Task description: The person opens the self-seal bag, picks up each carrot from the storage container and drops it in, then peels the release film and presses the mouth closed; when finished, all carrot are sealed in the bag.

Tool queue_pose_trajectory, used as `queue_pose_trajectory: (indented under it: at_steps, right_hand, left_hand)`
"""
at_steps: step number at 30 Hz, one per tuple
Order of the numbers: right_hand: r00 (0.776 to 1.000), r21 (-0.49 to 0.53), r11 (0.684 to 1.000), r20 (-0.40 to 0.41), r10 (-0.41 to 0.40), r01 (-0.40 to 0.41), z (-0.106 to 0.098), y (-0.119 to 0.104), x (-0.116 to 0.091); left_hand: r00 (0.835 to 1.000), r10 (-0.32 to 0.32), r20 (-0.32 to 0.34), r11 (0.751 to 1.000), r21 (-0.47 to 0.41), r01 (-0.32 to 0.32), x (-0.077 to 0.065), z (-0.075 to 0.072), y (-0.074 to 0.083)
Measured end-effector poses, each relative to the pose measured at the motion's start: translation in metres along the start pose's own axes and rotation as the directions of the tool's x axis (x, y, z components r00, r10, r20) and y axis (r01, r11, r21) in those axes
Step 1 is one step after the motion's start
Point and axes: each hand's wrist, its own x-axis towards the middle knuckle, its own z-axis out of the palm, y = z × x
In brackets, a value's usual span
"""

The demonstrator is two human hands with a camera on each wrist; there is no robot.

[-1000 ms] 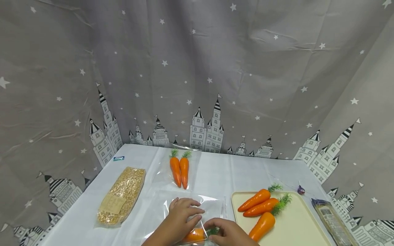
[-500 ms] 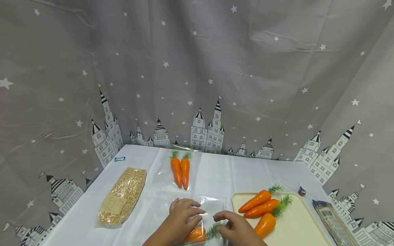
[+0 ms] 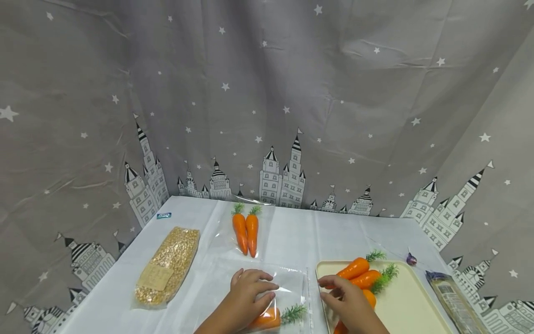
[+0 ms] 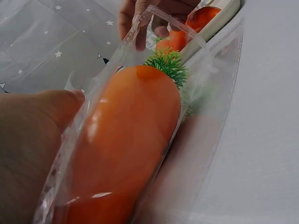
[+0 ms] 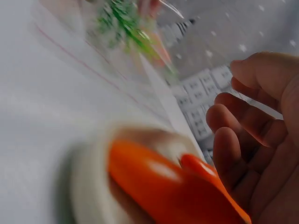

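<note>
My left hand [image 3: 248, 294] is over a clear plastic bag [image 3: 292, 285], its fingers loosely bent and apart. Inside that bag lies an orange carrot [image 3: 269, 319] with green fronds [image 3: 293, 314]. From the left wrist, the carrot [image 4: 131, 144] shows large through the film, and my left thumb [image 4: 70, 100] lies beside the bag; the other fingers are hidden there. My right hand [image 3: 348, 301] hovers above the left side of a cream tray [image 3: 406, 301], holding nothing, its fingers [image 5: 229, 147] slightly bent. Below it are several carrots [image 3: 353, 268], partly covered by the hand.
Two bagged carrots [image 3: 245, 232] lie farther back. A packet of yellow kernels [image 3: 171, 264] is on the left, near a small blue-green packet [image 3: 164, 215]. Right of the tray are a purple-wrapped lollipop [image 3: 411, 259] and a long packet [image 3: 452, 299]. A grey printed curtain [image 3: 333, 93] backs the table.
My right hand has moved right, from the bagged carrot's fronds to above the tray. The fronds are now uncovered. My left hand has stayed almost in place on the bag.
</note>
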Motion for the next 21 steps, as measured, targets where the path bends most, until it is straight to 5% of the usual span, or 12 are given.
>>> queue_pose_trajectory:
  at_steps: [10,16,21]
  right_hand:
    - [0.964,-0.068,0.979,-0.199,0.178,-0.194,-0.038,0.012,-0.011]
    - [0.957,-0.187,0.963,-0.25,0.146,-0.196,-0.064,0.027,-0.016]
    - [0.975,-0.223,0.962,-0.192,0.115,-0.157,-0.081,0.044,-0.018]
  left_hand:
    - [1.0,-0.022,0.023,1.0,-0.015,0.022,0.0,-0.002,0.002]
    - [0.999,-0.028,0.026,0.999,-0.024,0.029,0.0,-0.002,0.001]
    - [1.0,-0.025,0.016,1.0,-0.013,0.025,0.0,-0.001,0.0]
